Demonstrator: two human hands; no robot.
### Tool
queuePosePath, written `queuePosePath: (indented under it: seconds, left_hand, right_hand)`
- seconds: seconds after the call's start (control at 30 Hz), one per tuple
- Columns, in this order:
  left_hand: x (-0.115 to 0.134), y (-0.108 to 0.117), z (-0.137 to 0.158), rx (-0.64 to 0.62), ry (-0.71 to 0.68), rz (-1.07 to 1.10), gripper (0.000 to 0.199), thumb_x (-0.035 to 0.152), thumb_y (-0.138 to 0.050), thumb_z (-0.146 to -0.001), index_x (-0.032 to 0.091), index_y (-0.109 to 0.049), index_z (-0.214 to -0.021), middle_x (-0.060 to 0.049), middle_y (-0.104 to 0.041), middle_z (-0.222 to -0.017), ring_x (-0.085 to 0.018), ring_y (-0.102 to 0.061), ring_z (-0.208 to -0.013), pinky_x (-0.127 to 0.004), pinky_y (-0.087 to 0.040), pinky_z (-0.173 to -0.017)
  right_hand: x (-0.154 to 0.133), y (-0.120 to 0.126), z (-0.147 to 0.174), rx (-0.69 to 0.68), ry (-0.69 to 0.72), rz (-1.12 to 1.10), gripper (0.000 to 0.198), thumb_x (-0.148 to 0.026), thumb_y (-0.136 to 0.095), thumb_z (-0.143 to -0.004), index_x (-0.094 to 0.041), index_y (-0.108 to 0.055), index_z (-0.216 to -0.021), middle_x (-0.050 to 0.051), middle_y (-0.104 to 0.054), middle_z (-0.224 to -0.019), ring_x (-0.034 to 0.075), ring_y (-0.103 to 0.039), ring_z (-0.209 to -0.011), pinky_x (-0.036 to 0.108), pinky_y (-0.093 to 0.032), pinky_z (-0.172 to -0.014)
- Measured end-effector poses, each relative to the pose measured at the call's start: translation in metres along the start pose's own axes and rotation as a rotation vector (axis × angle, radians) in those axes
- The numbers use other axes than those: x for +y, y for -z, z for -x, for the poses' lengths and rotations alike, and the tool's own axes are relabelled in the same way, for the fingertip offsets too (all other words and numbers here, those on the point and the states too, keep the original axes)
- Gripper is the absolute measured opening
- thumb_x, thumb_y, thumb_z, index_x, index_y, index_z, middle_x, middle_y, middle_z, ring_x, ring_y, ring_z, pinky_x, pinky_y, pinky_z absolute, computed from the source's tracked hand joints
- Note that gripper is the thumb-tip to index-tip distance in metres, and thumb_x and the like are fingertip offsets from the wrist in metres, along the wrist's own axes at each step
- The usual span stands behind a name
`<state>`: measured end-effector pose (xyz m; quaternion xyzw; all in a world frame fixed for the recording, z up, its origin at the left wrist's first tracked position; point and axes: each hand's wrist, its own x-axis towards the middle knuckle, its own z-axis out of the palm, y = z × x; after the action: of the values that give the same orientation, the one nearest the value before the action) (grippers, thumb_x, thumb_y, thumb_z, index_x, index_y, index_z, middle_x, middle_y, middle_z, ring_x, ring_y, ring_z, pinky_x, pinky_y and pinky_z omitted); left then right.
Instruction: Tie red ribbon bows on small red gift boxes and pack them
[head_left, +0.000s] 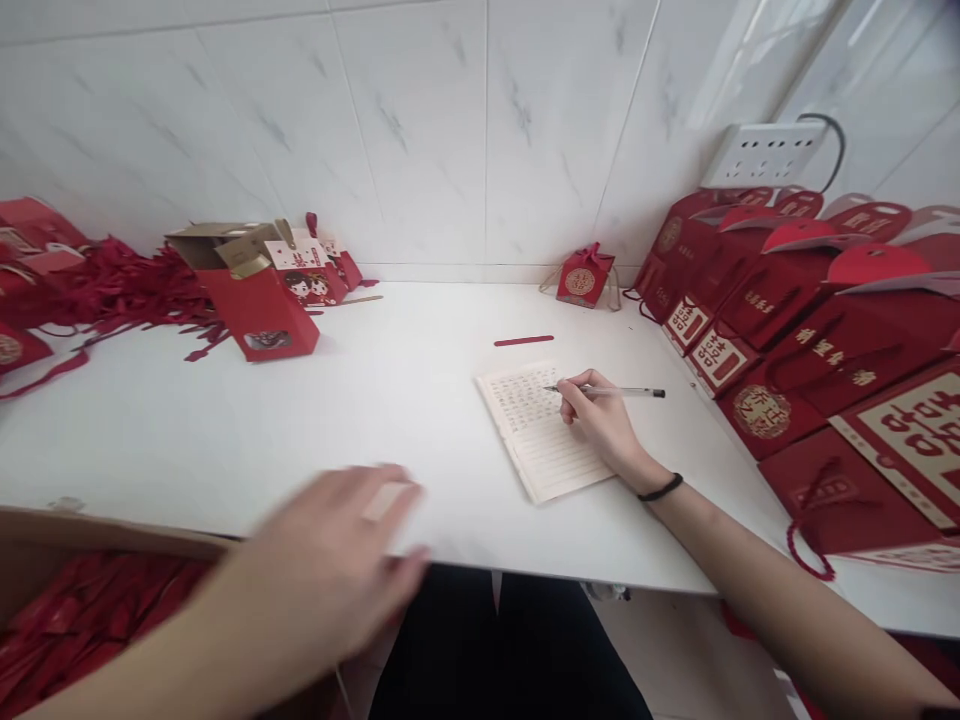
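Nearest the front edge of the white bench [225, 440], the left hand [330, 560] is blurred, palm down with fingers loosely spread, holding nothing, hovering over the edge. Just below it at the left front corner, a cardboard carton [45, 535] holds a heap of red ribbons [82, 620]. Farther in, right of the middle, the right hand [600, 420] pinches a pen [607, 391] between thumb and fingers, its tip on a lined notebook [536, 430] lying open and flat. Along the right edge stand rows of red gift bags [810, 340], their insides not visible. Beyond the notebook lies a small red strip [523, 341]. Near the back edge, a small red gift box [583, 276] sits closed; toward the back left, an open red box [255, 300] leans tilted, its contents hidden, beside loose red tassels [127, 285].
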<state>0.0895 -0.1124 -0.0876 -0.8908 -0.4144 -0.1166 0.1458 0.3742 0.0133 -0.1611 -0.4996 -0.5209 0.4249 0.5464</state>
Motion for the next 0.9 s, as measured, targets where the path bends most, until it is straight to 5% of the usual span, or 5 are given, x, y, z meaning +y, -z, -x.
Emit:
queuePosePath:
  seconds: [0.1,0.27,0.57,0.9]
  left_hand:
    - [0.074,-0.045,-0.066,0.020,-0.375,-0.010,0.041,0.040,-0.043,-0.085,0.010,-0.056,-0.110,-0.015,-0.058,-0.114,-0.031,-0.053,-0.107,-0.044,-0.042,-0.088]
    - [0.136,-0.103,-0.104,0.058,-0.414,0.060,0.052,0.047,-0.046,-0.082,0.015,-0.051,-0.122,-0.014,-0.050,-0.127,-0.042,-0.046,-0.114,-0.057,-0.039,-0.086]
    - [0.152,-0.142,-0.104,0.450,-0.249,0.151,0.025,0.028,-0.055,-0.080,0.021,-0.060,-0.104,-0.008,-0.062,-0.106,-0.036,-0.059,-0.098,-0.061,-0.037,-0.086]
    - [0.162,-0.142,-0.105,0.434,-0.160,0.247,0.021,0.029,-0.062,-0.077,0.025,-0.061,-0.098,-0.001,-0.062,-0.100,-0.031,-0.059,-0.098,-0.060,-0.035,-0.091]
  right_hand:
    - [0.003,-0.001,-0.001,-0.003,-0.028,-0.029,0.031,-0.044,-0.058,-0.076,-0.020,-0.039,-0.071,-0.005,-0.050,-0.048,0.009,-0.044,-0.044,0.020,-0.032,-0.042]
    - [0.008,0.002,-0.005,-0.006,-0.118,-0.038,0.037,-0.042,-0.068,-0.070,-0.020,-0.039,-0.071,-0.006,-0.048,-0.047,0.009,-0.041,-0.042,0.019,-0.030,-0.040]
    - [0.007,0.001,-0.003,-0.100,-0.033,0.227,0.025,-0.036,-0.059,-0.080,-0.019,-0.043,-0.070,-0.004,-0.047,-0.060,0.009,-0.042,-0.052,0.021,-0.035,-0.048]
    - [0.004,0.003,0.002,-0.132,-0.072,0.400,0.034,-0.029,-0.053,-0.079,-0.019,-0.030,-0.055,-0.005,-0.031,-0.051,0.008,-0.028,-0.049,0.021,-0.026,-0.044]
